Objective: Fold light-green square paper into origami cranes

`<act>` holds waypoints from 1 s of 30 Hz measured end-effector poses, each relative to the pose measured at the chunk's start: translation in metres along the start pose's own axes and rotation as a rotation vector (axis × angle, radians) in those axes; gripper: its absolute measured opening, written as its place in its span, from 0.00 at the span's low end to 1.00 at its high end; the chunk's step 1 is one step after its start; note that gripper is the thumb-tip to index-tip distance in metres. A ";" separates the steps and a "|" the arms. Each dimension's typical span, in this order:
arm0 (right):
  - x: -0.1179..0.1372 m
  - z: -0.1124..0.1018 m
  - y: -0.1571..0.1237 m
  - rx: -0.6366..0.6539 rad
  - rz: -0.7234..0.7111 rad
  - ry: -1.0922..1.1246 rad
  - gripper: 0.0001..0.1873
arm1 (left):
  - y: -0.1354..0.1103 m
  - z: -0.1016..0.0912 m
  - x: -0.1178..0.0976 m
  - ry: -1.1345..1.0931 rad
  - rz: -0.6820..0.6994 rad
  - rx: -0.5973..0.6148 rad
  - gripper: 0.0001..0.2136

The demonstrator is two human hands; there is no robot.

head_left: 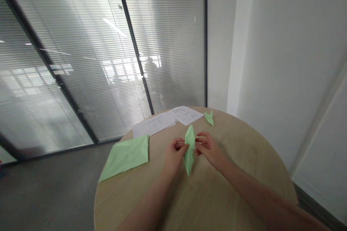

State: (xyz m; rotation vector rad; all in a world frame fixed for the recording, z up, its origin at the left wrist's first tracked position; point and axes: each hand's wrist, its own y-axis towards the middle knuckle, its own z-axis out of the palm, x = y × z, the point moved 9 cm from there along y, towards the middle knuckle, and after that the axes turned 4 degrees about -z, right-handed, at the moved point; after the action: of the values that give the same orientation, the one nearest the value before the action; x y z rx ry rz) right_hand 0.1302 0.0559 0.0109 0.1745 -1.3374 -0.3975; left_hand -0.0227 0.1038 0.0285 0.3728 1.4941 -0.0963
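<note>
Between my two hands is a light green folded paper (189, 160), a long narrow diamond with pointed ends, held a little above the table. My left hand (175, 151) pinches its left edge near the middle, thumb on the near face. On the other side my right hand (208, 148) has its thumb and index fingertips at the right edge, with the other fingers curled loosely. Further back on the table lies a small folded green paper bird (209, 117).
A green sheet stack (127, 157), creased, lies at the left edge of the round wooden table (238, 187). White printed sheets (187, 114) spread along the far edge. Beyond stands a glass partition with blinds (168, 43); a white wall (284, 61) rises at right.
</note>
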 end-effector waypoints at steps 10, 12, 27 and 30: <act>-0.010 0.000 0.001 0.039 0.037 -0.192 0.15 | 0.000 0.005 0.018 -0.009 -0.143 0.080 0.22; -0.015 -0.002 0.003 0.034 0.050 -0.210 0.14 | 0.000 0.005 0.019 0.019 -0.140 0.081 0.19; -0.011 0.009 0.000 0.099 0.084 -0.210 0.12 | 0.000 -0.001 0.007 0.099 -0.070 0.040 0.15; -0.010 0.010 0.000 0.120 0.070 -0.256 0.18 | -0.001 -0.002 0.000 0.168 -0.036 0.025 0.14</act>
State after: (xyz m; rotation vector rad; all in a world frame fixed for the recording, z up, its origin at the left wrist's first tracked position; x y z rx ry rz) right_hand 0.1185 0.0604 0.0041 0.1803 -1.6171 -0.2865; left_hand -0.0251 0.1035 0.0278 0.3819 1.6666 -0.1143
